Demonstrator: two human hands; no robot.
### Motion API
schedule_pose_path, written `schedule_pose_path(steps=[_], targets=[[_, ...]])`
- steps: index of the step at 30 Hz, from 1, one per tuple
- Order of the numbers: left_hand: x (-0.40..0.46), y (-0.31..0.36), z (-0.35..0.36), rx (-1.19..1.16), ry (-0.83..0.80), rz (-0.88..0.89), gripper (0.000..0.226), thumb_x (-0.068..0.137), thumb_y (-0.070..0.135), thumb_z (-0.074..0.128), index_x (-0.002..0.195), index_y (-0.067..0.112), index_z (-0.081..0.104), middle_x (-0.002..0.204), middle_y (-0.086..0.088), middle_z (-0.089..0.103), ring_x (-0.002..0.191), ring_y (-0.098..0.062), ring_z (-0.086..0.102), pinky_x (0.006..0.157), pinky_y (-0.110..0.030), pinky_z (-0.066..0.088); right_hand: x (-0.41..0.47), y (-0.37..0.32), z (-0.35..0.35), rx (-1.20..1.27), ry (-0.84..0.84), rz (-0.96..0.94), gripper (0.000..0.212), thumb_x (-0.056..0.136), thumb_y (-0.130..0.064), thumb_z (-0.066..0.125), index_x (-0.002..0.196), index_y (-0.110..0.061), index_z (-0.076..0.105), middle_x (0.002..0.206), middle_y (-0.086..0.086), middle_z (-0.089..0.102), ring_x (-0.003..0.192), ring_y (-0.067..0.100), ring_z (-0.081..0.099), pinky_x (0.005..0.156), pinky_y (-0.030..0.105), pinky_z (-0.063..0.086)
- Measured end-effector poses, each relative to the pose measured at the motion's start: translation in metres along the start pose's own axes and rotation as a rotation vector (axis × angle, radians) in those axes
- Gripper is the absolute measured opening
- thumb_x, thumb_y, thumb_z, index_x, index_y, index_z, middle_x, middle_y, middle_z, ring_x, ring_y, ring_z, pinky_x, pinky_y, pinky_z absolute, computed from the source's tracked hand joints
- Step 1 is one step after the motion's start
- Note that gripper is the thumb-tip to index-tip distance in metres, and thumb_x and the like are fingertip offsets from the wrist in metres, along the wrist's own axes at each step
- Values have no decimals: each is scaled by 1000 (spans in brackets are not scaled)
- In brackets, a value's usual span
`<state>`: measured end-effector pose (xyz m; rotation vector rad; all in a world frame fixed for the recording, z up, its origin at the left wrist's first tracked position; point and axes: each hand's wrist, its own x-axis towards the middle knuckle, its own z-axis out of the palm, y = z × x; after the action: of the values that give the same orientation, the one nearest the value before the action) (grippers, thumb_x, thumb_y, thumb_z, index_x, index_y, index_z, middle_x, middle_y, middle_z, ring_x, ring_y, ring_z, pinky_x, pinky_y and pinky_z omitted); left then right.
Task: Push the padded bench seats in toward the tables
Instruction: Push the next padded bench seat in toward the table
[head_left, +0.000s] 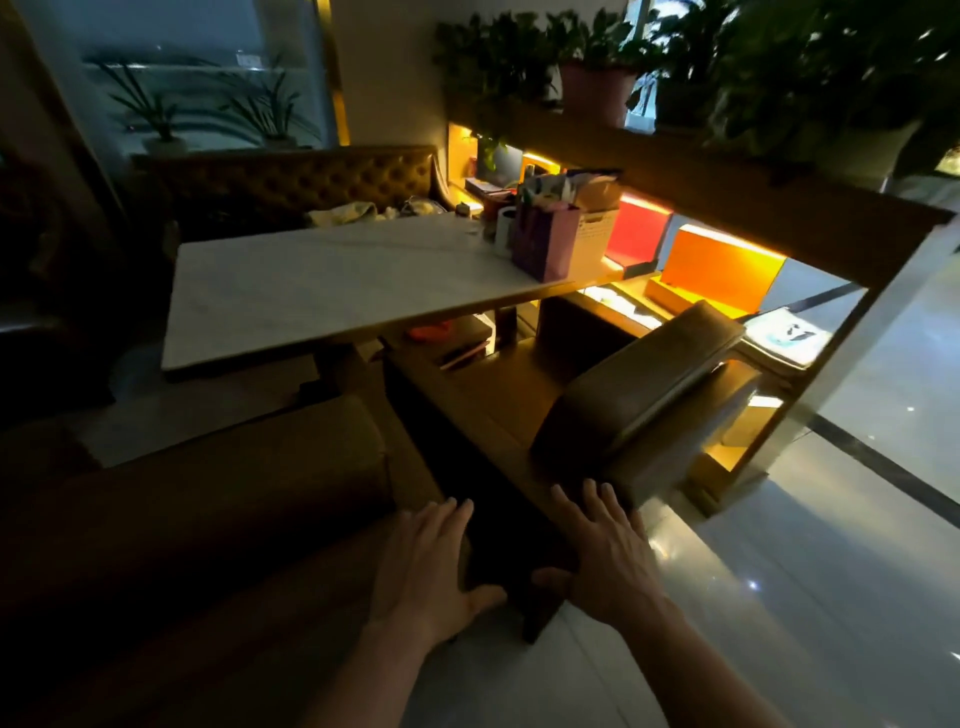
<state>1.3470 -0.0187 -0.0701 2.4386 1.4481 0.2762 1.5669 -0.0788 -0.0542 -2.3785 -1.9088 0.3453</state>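
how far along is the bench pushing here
Done: cannot tell; no seat visibly sits tucked under the table. In hand: left hand and right hand, fingers straight, at the near bench seat. Left: its tilted cushion and the bench at left.

Counts, head view:
- 2 hands: left hand (428, 564), right hand (605, 551), both with fingers spread flat
- 1 marble-top table (322, 291)
- 2 padded bench seats near the hands: one at left (218, 499), one at right with its cushion tipped up (639, 395)
- 1 tufted booth sofa (291, 182) behind the table
- 1 purple gift bag (545, 241) on the table's far end
- 1 white slotted basket (595, 236) beside it
- 2 lit boxes on the shelf: red box (639, 228), orange box (722, 270)
- 1 pink plant pot (597, 85) on top of the shelf; other pots too dark to count
- 2 potted plants by the window (156, 111), (270, 111)
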Motion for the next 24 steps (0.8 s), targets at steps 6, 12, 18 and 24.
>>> schedule_pose_path(steps=[6,12,18,24], targets=[[51,71,43,-13,-82,7,107,70,83,55,153,37,5,163,9,12,149,-16,6,116,-40,-5,28,86,-9,-28,5,4,110,77,-79,57,156,-40,-9,168,8,-8,153,32,-11,122,55,3],[121,127,88,-77,-70,36,103,75,75,59,154,34,7,163,5,14,149,-17,8,120,-39,-1,79,174,-9,-56,-16,29,113,74,-82,57,155,-42,-11,168,8,-8,153,31,-11,122,55,5],[198,190,144,-174,-117,-5,103,75,73,60,155,35,6,163,5,14,148,-18,8,122,-40,3,145,258,-21,-103,-90,23,114,75,-82,57,156,-37,-9,167,8,-10,153,29,-13,123,55,3],[249,239,185,-172,-144,-43,101,78,69,63,155,34,8,162,6,16,148,-16,11,122,-37,2,194,327,-21,-88,-166,4,112,77,-79,58,157,-36,-7,167,8,-12,153,29,-14,125,55,3]])
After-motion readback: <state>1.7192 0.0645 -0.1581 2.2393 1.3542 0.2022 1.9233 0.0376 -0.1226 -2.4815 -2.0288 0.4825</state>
